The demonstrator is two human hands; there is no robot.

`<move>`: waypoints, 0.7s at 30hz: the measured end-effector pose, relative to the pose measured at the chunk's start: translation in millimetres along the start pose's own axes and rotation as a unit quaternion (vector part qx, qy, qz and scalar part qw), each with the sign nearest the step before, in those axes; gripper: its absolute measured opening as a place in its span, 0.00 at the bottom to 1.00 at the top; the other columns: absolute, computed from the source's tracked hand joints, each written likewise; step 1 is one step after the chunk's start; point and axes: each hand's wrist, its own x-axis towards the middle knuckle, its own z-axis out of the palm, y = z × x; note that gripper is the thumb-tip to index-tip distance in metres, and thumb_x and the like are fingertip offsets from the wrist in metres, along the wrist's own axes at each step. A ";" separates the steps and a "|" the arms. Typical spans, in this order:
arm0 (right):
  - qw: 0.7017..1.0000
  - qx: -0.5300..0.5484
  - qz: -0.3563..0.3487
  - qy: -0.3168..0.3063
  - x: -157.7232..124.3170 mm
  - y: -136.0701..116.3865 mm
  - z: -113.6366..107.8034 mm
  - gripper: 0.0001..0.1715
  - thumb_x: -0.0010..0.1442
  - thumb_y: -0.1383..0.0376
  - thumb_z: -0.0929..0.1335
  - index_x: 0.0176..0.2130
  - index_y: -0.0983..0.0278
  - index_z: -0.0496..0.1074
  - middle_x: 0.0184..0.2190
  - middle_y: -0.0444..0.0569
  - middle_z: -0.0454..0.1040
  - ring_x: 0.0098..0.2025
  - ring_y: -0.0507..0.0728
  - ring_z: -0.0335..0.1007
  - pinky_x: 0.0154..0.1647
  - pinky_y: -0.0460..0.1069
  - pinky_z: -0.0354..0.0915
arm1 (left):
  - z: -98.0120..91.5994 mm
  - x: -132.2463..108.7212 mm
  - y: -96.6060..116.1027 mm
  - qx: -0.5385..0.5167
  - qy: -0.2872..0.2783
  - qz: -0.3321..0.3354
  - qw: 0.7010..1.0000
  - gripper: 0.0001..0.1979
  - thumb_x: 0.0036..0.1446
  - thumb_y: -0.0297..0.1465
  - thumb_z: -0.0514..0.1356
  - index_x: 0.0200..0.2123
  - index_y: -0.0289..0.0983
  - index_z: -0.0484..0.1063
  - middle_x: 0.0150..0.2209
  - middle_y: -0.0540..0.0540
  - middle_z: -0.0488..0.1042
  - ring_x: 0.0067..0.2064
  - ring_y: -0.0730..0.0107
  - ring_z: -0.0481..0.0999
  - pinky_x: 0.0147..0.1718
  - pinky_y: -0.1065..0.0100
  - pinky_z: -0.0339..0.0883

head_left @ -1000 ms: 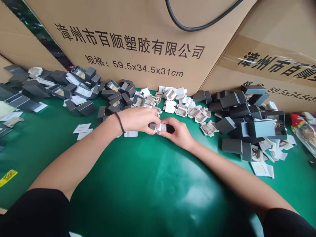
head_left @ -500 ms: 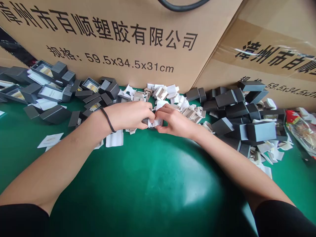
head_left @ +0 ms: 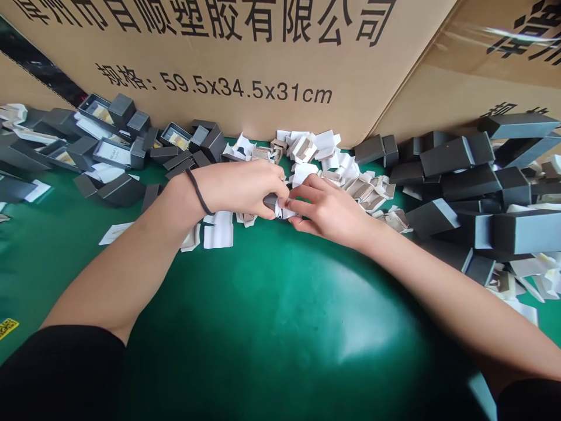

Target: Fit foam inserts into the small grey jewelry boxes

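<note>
Green surface (head_left: 280, 327) in front of me, both my hands meeting roughly mid-view over one small dark grey box (head_left: 269, 203). My left hand (head_left: 254, 186) has it pinched at its left end, thumb and fingers curled in tight. My right hand (head_left: 326, 210) is at the other end, fingers bent and slightly apart over a white piece (head_left: 286, 213) at the box; my own fingers hide too much, so I can't tell if that hand is actually gripping or just touching. The little box sits just in front of a heap of crumpled white and grey card inserts (head_left: 313, 155). Got a black band (head_left: 199, 192) on my left wrist, and near it a flat white sheet (head_left: 218, 235) lying on the green. Off to the left there's a messy pile of dark boxes (head_left: 120, 190), a few open with yellowish bits showing, and to the right a bigger stack of dark boxes (head_left: 458, 182) with white scraps (head_left: 546, 283) beside it. Behind everything stands a big brown carton (head_left: 263, 120) printed "59.5x34.5x31cm", another carton (head_left: 456, 76) right next to it.
</note>
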 end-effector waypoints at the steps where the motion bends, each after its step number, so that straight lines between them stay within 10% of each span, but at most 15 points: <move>1: 1.000 -0.011 -0.002 0.006 -1.3 -0.1 0.8 0.14 0.64 0.61 0.60 0.41 0.64 0.71 0.39 0.53 0.72 0.43 0.60 0.60 0.39 0.53 0.59 | -1.1 0.2 0.6 -0.002 -0.028 0.017 0.999 0.10 0.50 0.35 0.58 0.34 0.39 0.76 0.40 0.50 0.72 0.45 0.66 0.71 0.46 0.68 0.59; 21: 0.998 -0.015 0.042 0.048 -15.8 -43.3 21.1 0.20 0.64 0.64 0.58 0.48 0.71 0.70 0.44 0.58 0.73 0.49 0.62 0.65 0.48 0.57 0.62 | 4.5 -25.1 28.2 -0.026 0.034 -0.036 0.998 0.14 0.49 0.34 0.58 0.40 0.38 0.73 0.43 0.44 0.71 0.43 0.63 0.72 0.39 0.70 0.64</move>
